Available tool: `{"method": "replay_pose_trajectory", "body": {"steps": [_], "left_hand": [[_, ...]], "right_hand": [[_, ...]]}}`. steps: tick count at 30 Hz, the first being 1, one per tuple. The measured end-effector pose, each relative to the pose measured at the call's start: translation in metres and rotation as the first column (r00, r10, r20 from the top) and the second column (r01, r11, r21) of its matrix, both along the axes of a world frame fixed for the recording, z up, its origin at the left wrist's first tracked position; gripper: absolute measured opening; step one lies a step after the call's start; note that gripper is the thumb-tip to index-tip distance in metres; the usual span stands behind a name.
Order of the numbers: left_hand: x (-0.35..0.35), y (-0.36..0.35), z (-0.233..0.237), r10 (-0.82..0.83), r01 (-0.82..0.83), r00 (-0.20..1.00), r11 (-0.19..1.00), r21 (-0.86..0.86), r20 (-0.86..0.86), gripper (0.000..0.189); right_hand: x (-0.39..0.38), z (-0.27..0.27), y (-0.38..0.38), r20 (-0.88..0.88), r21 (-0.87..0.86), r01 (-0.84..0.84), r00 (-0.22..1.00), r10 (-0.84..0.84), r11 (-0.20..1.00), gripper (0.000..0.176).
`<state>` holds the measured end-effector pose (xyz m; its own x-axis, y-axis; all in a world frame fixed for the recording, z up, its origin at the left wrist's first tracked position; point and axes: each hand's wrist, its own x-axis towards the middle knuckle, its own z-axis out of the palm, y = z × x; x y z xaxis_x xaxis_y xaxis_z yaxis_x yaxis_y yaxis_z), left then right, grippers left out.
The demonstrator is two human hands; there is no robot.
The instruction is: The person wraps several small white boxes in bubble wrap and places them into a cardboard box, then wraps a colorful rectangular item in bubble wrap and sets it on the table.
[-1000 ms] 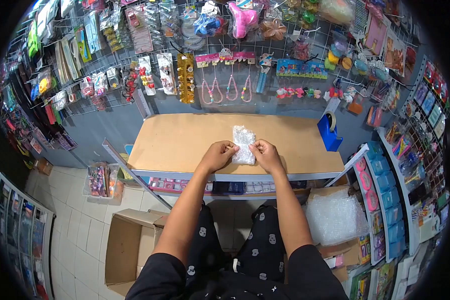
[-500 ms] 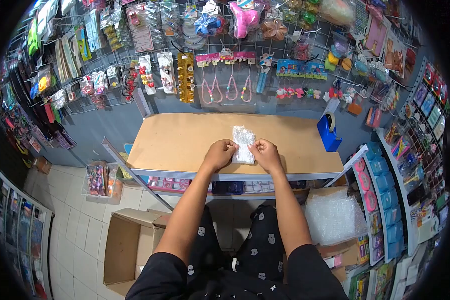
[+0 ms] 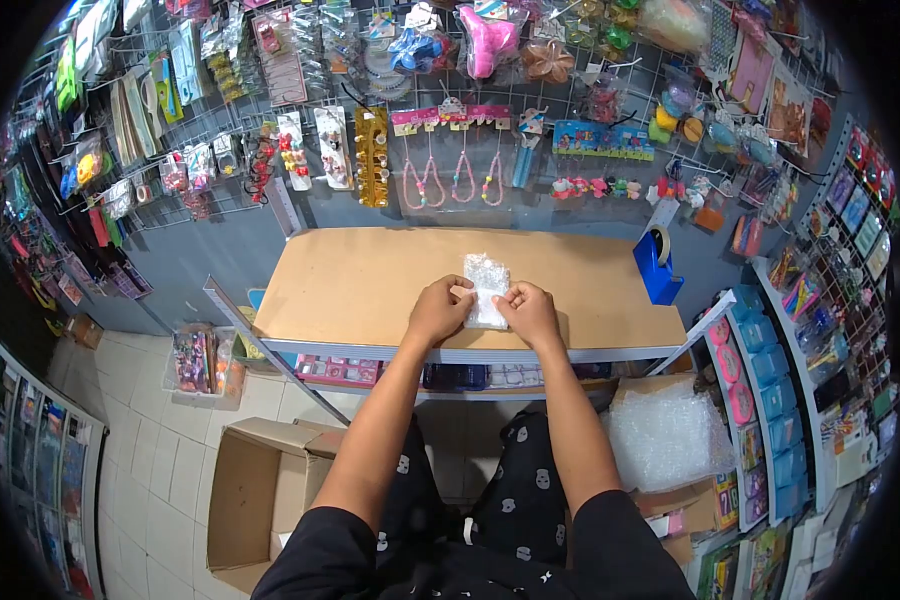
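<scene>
A small packet of clear bubble wrap (image 3: 486, 272) lies on the wooden tabletop (image 3: 360, 275), near its front edge. A whitish piece shows through its lower half; what is inside, I cannot make out. My left hand (image 3: 440, 308) grips the packet's left side, thumb and fingers pinched at the edge. On the opposite side my right hand (image 3: 528, 310) pinches the right edge, its fingers curled. The upper end of the wrap sticks out beyond both hands.
A blue tape dispenser (image 3: 658, 266) stands at the table's right end. Folded bubble wrap sheets (image 3: 668, 438) sit at the lower right, and an open cardboard box (image 3: 255, 500) at the lower left. Hanging goods fill the wire rack (image 3: 450, 90) behind.
Both hands have shifted slightly on the packet: the right fingers sit a little lower and further left. The packet has barely moved.
</scene>
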<state>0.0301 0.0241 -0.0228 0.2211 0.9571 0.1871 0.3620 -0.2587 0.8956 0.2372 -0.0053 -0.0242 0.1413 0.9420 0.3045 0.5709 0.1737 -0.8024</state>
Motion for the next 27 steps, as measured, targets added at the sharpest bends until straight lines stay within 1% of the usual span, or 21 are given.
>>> {"method": "replay_pose_trajectory", "body": {"steps": [2,5,8,11,14,17,23,26,27], "left_hand": [[-0.001,-0.006,0.007,0.027,-0.027,1.0,1.0,0.008,-0.008,0.03],[-0.002,-0.006,0.003,0.05,-0.055,0.996,0.996,0.071,0.073,0.032],[-0.003,-0.011,0.008,0.02,-0.04,0.993,0.983,0.177,0.114,0.022],[-0.011,-0.008,-0.001,-0.132,0.097,0.989,0.922,0.374,0.069,0.021],[-0.01,-0.01,-0.007,-0.086,0.144,0.985,0.885,0.443,-0.149,0.02],[-0.01,-0.013,0.003,-0.093,0.183,0.959,0.925,0.334,-0.269,0.025],[-0.009,-0.01,-0.004,-0.082,0.175,0.961,0.921,0.348,-0.264,0.023],[-0.009,-0.009,-0.007,-0.042,0.162,0.956,0.903,0.399,-0.292,0.021],[-0.009,-0.011,-0.004,-0.027,0.166,0.949,0.89,0.425,-0.315,0.021]], "right_hand": [[0.0,0.0,0.0,-0.006,-0.009,-0.003,1.0,0.003,1.0,0.028],[-0.003,0.006,-0.004,0.002,0.011,-0.015,1.0,0.015,1.0,0.026],[-0.001,-0.004,0.002,-0.013,0.037,-0.016,1.0,0.016,0.999,0.026],[0.001,-0.005,0.004,0.022,-0.022,0.0,1.0,0.0,1.0,0.029],[0.001,-0.005,0.003,0.005,-0.034,0.002,1.0,-0.002,0.999,0.03],[-0.001,-0.007,0.003,0.0,0.049,0.004,1.0,-0.004,0.999,0.026],[-0.003,-0.001,-0.003,0.014,0.045,0.004,1.0,-0.005,0.999,0.027],[-0.003,-0.001,-0.006,0.015,0.088,0.031,0.999,-0.032,0.996,0.028],[-0.003,-0.003,-0.005,-0.019,0.079,0.023,1.0,-0.022,0.997,0.027]]}}
